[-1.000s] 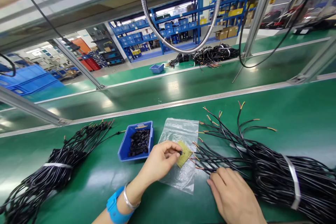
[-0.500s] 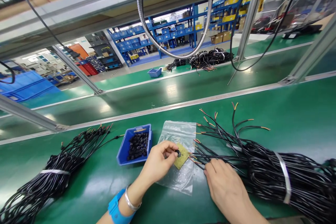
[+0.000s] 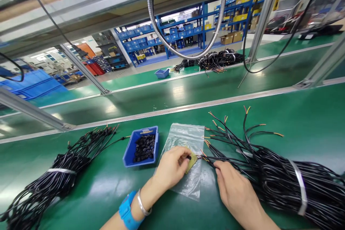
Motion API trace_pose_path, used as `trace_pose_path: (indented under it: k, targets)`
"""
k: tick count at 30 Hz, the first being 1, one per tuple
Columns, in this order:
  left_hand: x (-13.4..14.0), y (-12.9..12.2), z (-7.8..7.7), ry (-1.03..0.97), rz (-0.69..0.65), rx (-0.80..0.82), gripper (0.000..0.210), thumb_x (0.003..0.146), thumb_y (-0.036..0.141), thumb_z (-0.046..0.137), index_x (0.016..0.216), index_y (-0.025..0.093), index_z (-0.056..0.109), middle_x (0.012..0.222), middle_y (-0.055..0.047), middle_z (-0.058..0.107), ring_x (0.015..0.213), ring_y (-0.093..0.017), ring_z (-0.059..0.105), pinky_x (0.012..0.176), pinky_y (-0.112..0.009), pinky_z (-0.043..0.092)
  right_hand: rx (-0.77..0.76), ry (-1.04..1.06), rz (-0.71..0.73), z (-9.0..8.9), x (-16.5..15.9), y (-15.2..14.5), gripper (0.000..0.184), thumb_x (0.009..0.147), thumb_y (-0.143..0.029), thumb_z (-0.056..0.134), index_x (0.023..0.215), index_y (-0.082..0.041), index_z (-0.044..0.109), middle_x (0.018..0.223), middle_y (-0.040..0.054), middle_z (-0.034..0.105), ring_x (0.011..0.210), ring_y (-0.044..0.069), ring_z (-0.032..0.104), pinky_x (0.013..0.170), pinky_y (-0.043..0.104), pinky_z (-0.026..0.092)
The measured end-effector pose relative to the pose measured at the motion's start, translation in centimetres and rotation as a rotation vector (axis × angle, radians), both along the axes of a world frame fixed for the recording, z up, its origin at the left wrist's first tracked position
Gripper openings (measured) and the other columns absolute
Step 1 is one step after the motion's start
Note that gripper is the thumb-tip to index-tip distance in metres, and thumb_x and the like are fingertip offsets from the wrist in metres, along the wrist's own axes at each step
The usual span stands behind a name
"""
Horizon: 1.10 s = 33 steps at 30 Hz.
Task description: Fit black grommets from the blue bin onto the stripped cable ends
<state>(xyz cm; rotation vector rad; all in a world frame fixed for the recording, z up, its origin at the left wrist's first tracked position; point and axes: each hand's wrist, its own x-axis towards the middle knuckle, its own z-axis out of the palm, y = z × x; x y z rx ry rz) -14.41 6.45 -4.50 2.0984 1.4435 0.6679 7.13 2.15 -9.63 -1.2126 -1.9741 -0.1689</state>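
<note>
My left hand (image 3: 172, 168) is closed in a pinch around a small black rubber-looking part (image 3: 189, 157), mostly covered by the fingers. Just under those fingertips a yellow-green sponge pad (image 3: 193, 164) rests on a clear zip bag (image 3: 185, 134). My right hand (image 3: 238, 192) has its fingers closed on a black cable (image 3: 208, 157) close to its stripped end, which points at the black part. Whether the wire tips touch that part is hidden. Behind the right hand lies a tied bundle of black cables (image 3: 280, 176) with coloured wire ends fanned toward the bag.
Left of the bag, a blue bin (image 3: 126, 160) holds many small black parts. A second tied cable bundle (image 3: 63, 161) lies at the far left. A metal rail (image 3: 161, 112) crosses behind, and a flexible metal conduit (image 3: 185, 56) hangs overhead.
My right hand has gone from lying over the cables to gripping one, whose end now reaches the left fingertips. The left hand still pinches the black part; the view has shifted slightly.
</note>
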Motion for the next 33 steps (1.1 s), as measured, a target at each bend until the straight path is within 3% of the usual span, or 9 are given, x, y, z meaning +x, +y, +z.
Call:
trace_pose_path:
  k: [4,10,13,16,21,24,28,33]
  targets:
    - [1.0,0.5,-0.2,0.163,-0.052,0.057,0.034,0.079,0.003,0.055,0.107,0.019,0.063,0.089,-0.009,0.075,0.088,-0.03,0.068,0.079,-0.041,0.054,0.012,0.04,0.049,0.3,0.1,-0.1,0.023,0.107,-0.021,0.033,0.108,-0.015,0.056,0.082,0.0048,0.067,0.067,0.015,0.069,0.062,0.026,0.054]
    - [2.0,0.8,-0.1,0.26,-0.1,0.117,0.03,0.08,0.002,0.051,0.102,0.022,0.057,0.077,-0.006,0.07,0.079,-0.028,0.07,0.073,-0.037,0.056,0.013,0.183,0.167,0.7,0.3,-0.7,0.016,0.102,-0.016,0.047,0.113,-0.014,0.059,0.079,0.0034,0.066,0.063,0.015,0.065,0.06,0.026,0.053]
    - [0.7,-0.5,-0.6,0.245,-0.073,0.167,0.028,0.085,0.006,0.049,0.108,0.022,0.051,0.09,-0.009,0.072,0.086,-0.029,0.072,0.077,-0.039,0.058,-0.018,0.259,0.192,0.8,0.6,-0.9,0.014,0.1,-0.014,0.049,0.11,-0.014,0.059,0.079,0.0038,0.066,0.063,0.015,0.065,0.059,0.025,0.052]
    - [-1.6,-2.9,-1.8,0.184,0.056,0.232,0.028,0.093,0.012,0.046,0.118,0.023,0.044,0.101,-0.009,0.072,0.09,-0.025,0.075,0.079,-0.037,0.061,-0.031,0.289,0.195,0.8,0.6,-1.0,0.012,0.1,-0.015,0.049,0.108,-0.016,0.059,0.079,0.0032,0.066,0.063,0.014,0.064,0.059,0.024,0.052]
    - [-4.2,-5.9,-4.0,0.268,0.135,0.292,0.027,0.096,0.011,0.04,0.12,0.023,0.041,0.102,-0.009,0.069,0.086,-0.024,0.078,0.069,-0.032,0.065,-0.074,0.29,0.221,0.9,0.4,-1.1,0.01,0.1,-0.016,0.05,0.103,-0.017,0.059,0.074,0.0007,0.062,0.056,0.012,0.06,0.054,0.023,0.049]
    - [-4.3,-6.4,-4.2,0.328,0.13,0.338,0.025,0.096,0.009,0.037,0.116,0.022,0.04,0.104,-0.012,0.069,0.09,-0.026,0.079,0.07,-0.033,0.067,-0.105,0.302,0.232,0.9,0.5,-1.2,0.009,0.1,-0.016,0.051,0.102,-0.017,0.059,0.072,-0.0002,0.06,0.054,0.011,0.058,0.05,0.021,0.048]
    - [-4.3,-6.8,-4.0,0.373,0.168,0.318,0.024,0.096,0.009,0.036,0.116,0.022,0.04,0.1,-0.011,0.069,0.08,-0.026,0.08,0.062,-0.032,0.067,-0.156,0.306,0.181,0.9,1.0,-1.0,0.01,0.101,-0.021,0.049,0.1,-0.02,0.059,0.073,-0.0004,0.064,0.055,0.012,0.062,0.054,0.022,0.053]
    - [-5.7,-7.7,-4.4,0.432,0.178,0.301,0.024,0.097,0.012,0.038,0.118,0.024,0.04,0.103,-0.01,0.07,0.078,-0.025,0.08,0.057,-0.031,0.066,-0.158,0.235,0.06,1.2,1.2,-0.1,0.016,0.102,-0.025,0.043,0.104,-0.021,0.059,0.088,0.0048,0.074,0.076,0.018,0.075,0.066,0.027,0.06]
